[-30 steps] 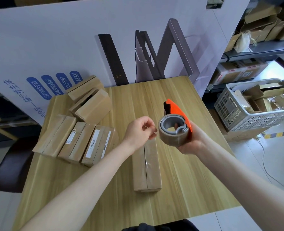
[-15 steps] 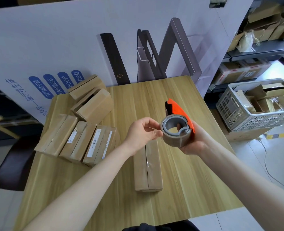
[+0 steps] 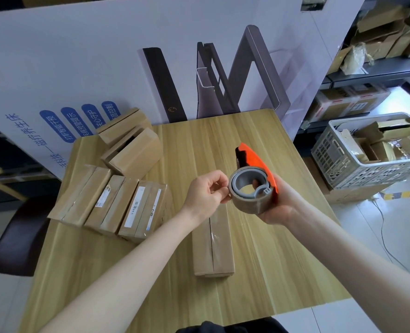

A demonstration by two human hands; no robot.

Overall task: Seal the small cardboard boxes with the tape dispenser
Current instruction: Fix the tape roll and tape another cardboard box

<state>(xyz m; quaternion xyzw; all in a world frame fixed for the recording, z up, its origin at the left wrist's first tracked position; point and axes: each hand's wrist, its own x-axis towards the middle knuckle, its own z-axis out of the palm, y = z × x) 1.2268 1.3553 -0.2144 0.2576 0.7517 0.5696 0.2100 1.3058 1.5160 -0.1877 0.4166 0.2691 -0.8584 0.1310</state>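
Wooden table point(image 3: 271, 248): six cardboard boxes point(image 3: 110, 203), five left, one central; my right hand point(image 3: 278, 207) grips one tape dispenser point(image 3: 249, 188), left hand point(image 3: 206, 191) pinches its roll; bare wood toward right edge.

The wooden table point(image 3: 283, 260) sits under everything, light grain. Beyond the left hand point(image 3: 206, 191) a big white board point(image 3: 67, 56) with blue Chinese lettering stands at the table's far edge. Right of the right hand point(image 3: 278, 203), down on the floor, there's a white plastic crate point(image 3: 343, 164) stuffed with cardboard scraps, with shelves point(image 3: 377, 70) of boxes behind it. Far left of the left hand is a dark chair point(image 3: 19, 236).
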